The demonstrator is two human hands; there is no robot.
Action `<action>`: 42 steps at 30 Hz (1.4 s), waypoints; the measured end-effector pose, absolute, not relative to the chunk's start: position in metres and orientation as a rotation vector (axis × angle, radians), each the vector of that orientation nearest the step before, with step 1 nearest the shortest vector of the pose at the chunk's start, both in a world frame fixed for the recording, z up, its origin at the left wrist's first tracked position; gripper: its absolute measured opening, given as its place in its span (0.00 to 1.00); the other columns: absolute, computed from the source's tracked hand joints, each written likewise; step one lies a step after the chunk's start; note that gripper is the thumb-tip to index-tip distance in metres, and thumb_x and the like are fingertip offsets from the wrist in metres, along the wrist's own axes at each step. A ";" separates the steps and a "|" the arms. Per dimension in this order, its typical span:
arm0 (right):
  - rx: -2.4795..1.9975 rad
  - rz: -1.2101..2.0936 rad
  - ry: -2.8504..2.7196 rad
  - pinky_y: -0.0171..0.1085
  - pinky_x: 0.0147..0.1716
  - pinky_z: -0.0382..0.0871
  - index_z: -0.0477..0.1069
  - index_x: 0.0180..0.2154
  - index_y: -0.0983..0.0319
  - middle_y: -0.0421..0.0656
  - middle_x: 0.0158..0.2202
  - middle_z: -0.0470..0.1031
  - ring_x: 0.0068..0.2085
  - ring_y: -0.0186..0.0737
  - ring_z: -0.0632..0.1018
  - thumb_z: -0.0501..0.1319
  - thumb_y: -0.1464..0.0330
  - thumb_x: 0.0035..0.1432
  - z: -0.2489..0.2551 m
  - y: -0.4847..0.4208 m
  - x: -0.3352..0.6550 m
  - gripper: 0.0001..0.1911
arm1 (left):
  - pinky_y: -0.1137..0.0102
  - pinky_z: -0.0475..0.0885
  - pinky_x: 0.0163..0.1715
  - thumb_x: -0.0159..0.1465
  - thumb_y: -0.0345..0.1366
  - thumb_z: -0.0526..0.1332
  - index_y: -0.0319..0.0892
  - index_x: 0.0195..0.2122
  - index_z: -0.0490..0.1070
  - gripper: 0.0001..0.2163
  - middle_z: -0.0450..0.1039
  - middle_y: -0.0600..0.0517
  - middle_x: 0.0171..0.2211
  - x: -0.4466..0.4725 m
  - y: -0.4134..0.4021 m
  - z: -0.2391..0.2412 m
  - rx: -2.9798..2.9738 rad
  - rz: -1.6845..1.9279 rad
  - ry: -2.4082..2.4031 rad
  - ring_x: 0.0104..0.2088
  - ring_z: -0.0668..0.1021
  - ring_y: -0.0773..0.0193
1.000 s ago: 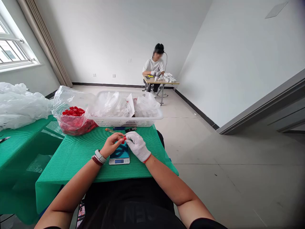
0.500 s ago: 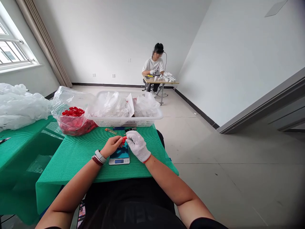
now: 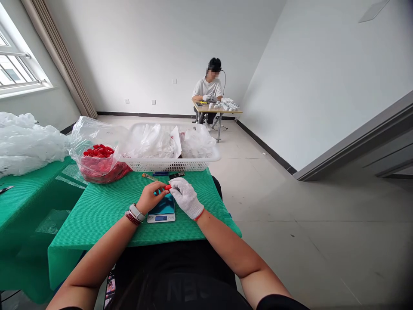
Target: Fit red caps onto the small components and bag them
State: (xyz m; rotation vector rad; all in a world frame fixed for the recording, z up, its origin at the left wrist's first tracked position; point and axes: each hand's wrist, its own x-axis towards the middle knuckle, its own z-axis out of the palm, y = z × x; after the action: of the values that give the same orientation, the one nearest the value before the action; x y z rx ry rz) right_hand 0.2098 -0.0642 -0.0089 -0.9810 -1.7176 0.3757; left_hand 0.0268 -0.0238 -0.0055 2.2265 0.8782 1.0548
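Note:
A small red plastic piece [image 3: 167, 187] is pinched between my two hands above a digital scale [image 3: 161, 218], whose display appears to read 0.0. My bare left hand [image 3: 151, 196], with a watch and beads at the wrist, has its fingertips closed at the left end of the piece. In a white knit glove, my right hand [image 3: 185, 197] grips the right end. Fingers and glove cover most of the piece, so its exact kind cannot be made out. Beyond my left hand stands a clear plastic bag [image 3: 92, 168] full of similar red pieces.
A white basket [image 3: 167, 165] holding clear bags stands at the table's far edge. Before it lie a knife-like orange-handled tool [image 3: 149, 176] and dark items. More plastic bags [image 3: 29, 144] cover the left table. Across the room, a gloved person [image 3: 208, 88] sits at a small table.
My left fingers have shifted slightly around the red piece, and less of it shows below them. My right hand has barely moved.

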 end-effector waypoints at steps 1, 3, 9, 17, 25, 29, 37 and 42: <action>-0.985 0.378 -1.712 0.42 0.49 0.70 0.70 0.36 0.60 0.46 0.44 0.74 0.47 0.41 0.75 0.58 0.68 0.62 -0.009 -0.064 0.209 0.03 | 0.70 0.72 0.28 0.64 0.44 0.60 0.42 0.40 0.75 0.11 0.76 0.49 0.34 0.027 -0.024 -0.005 2.244 1.068 0.856 0.29 0.74 0.64; -0.992 0.394 -1.704 0.42 0.49 0.70 0.69 0.36 0.60 0.46 0.43 0.74 0.47 0.41 0.75 0.58 0.68 0.62 -0.010 -0.064 0.208 0.03 | 0.70 0.72 0.28 0.64 0.43 0.60 0.42 0.41 0.75 0.11 0.75 0.48 0.36 0.027 -0.025 -0.003 2.274 1.097 0.835 0.30 0.74 0.64; -0.995 0.507 -1.646 0.40 0.50 0.70 0.68 0.36 0.60 0.46 0.44 0.73 0.47 0.40 0.75 0.56 0.68 0.62 -0.014 -0.064 0.205 0.03 | 0.69 0.72 0.29 0.64 0.42 0.61 0.43 0.39 0.75 0.09 0.75 0.49 0.34 0.027 -0.027 -0.003 2.372 1.183 0.887 0.32 0.75 0.62; -1.058 0.562 -1.613 0.39 0.47 0.69 0.69 0.34 0.60 0.43 0.40 0.74 0.44 0.39 0.75 0.58 0.66 0.62 -0.012 -0.065 0.204 0.06 | 0.62 0.71 0.40 0.64 0.37 0.61 0.45 0.39 0.75 0.05 0.77 0.47 0.37 0.027 -0.025 -0.006 2.627 1.220 0.898 0.37 0.76 0.57; -1.081 0.635 -1.596 0.38 0.45 0.69 0.69 0.34 0.60 0.43 0.39 0.74 0.43 0.39 0.75 0.58 0.62 0.63 -0.011 -0.065 0.206 0.09 | 0.64 0.73 0.37 0.65 0.36 0.60 0.44 0.39 0.75 0.05 0.76 0.48 0.35 0.025 -0.025 -0.006 2.850 1.264 0.849 0.34 0.76 0.60; -1.059 0.673 -1.601 0.38 0.46 0.69 0.69 0.33 0.61 0.43 0.39 0.74 0.43 0.39 0.75 0.59 0.61 0.62 -0.011 -0.064 0.207 0.10 | 0.64 0.73 0.36 0.65 0.35 0.60 0.43 0.40 0.74 0.05 0.76 0.48 0.35 0.026 -0.026 -0.005 2.915 1.317 0.806 0.33 0.76 0.60; -0.974 0.556 -1.608 0.41 0.48 0.68 0.67 0.30 0.60 0.45 0.41 0.73 0.46 0.40 0.75 0.59 0.64 0.62 -0.004 -0.067 0.208 0.09 | 0.65 0.74 0.38 0.64 0.42 0.61 0.43 0.42 0.72 0.10 0.74 0.47 0.37 0.024 -0.026 -0.005 2.616 1.316 0.911 0.38 0.76 0.58; -0.930 0.485 -1.658 0.41 0.49 0.68 0.67 0.31 0.60 0.46 0.41 0.72 0.47 0.41 0.74 0.59 0.63 0.63 0.001 -0.068 0.210 0.09 | 0.68 0.72 0.33 0.70 0.41 0.51 0.41 0.44 0.70 0.12 0.75 0.49 0.34 0.024 -0.023 -0.008 2.312 1.170 1.007 0.31 0.76 0.63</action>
State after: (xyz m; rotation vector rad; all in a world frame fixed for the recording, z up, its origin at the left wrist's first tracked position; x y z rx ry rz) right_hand 0.2096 -0.0681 0.0013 -0.9297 -1.6584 0.4855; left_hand 0.0240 -0.0234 -0.0085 2.3116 1.0069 1.1700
